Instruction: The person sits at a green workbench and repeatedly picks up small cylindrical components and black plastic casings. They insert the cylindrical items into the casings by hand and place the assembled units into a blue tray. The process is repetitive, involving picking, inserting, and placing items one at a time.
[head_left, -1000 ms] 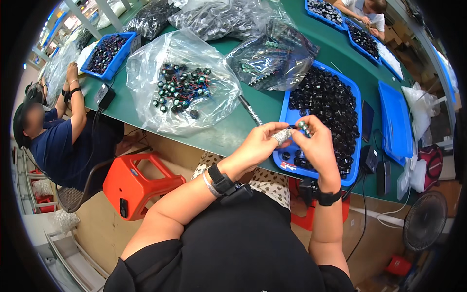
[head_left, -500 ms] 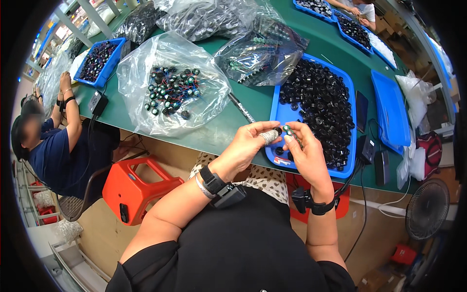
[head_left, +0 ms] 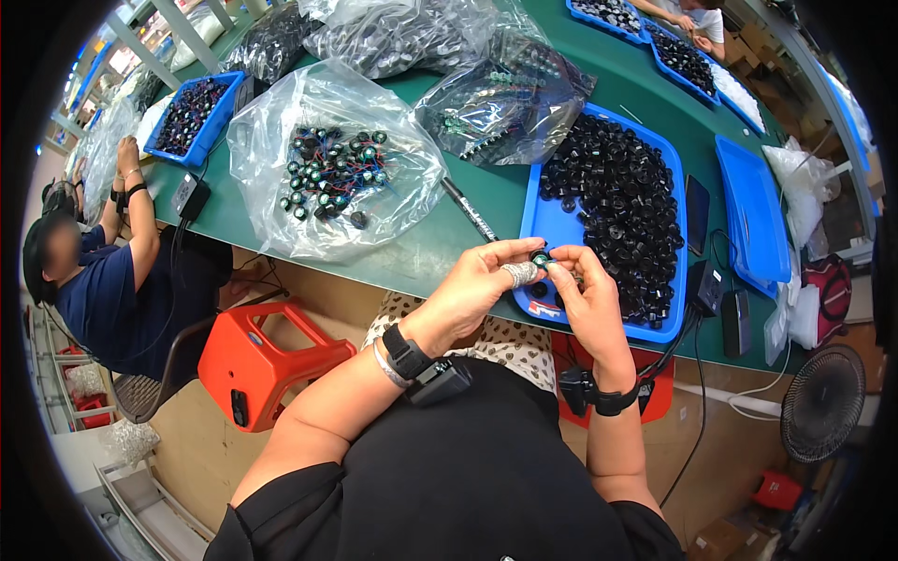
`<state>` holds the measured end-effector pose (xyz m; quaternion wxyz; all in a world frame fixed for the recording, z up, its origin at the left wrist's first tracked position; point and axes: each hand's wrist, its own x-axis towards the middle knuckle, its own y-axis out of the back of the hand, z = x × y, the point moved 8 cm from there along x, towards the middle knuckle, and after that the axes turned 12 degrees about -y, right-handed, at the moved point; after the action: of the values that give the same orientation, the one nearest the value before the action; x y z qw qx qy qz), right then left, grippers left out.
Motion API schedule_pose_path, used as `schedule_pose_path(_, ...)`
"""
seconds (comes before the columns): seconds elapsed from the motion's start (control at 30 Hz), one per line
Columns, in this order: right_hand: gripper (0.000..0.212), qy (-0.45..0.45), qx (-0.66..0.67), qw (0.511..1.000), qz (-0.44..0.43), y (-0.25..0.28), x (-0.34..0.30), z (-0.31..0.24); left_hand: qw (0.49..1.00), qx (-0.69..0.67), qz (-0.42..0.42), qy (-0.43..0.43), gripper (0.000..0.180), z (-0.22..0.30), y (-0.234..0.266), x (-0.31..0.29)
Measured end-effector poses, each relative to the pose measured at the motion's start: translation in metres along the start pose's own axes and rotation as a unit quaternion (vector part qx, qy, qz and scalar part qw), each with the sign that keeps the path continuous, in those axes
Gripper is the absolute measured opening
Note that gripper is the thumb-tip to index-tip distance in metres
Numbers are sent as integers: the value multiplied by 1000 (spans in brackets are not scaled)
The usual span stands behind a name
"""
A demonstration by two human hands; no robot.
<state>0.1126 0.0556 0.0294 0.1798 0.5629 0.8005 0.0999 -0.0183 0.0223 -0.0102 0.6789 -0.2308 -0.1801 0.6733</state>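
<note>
A small green part (head_left: 540,260) is pinched between the left hand (head_left: 474,283) and right hand (head_left: 591,297), held together by the near left corner of the blue tray (head_left: 557,224). The green table (head_left: 421,252) is also occupied by a clear bag (head_left: 404,187) and marker (head_left: 468,209); a red stool (head_left: 245,363) and black fan (head_left: 823,402) are seen beyond its near edge.

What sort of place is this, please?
Probably a small-parts assembly workshop: a long green worktable, a blue plastic tray of small black round parts, and a clear plastic bag of wired components.
</note>
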Motion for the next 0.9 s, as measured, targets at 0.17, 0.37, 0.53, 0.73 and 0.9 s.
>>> schedule_pose_path(0.17, 15, -44, 49, 998, -13, -2, 4, 17, 1000, 5, 1, -2, 41, 1, -1, -1)
schedule_pose_path(0.37, 15, -76, 54, 995, -39, -7, 4, 25, 998, 40, 46, -7, 36, -9, 7, -1)
schedule_pose_path(0.53, 18, -71, 94, 991, -63, -18, -10, 14, 993, 105, 14, -60, 24, -6, 6, 4)
schedule_pose_path(0.73, 17, -125, 57, 989, -58, -22, -15, 9, 780, 504, -13, -371, 26, 42, -25, -13)
schedule_pose_path(0.9, 17, -124, 79, 988, -40, -24, -12, 16, 932, 289, 8, -220, 25, 16, -4, 0)
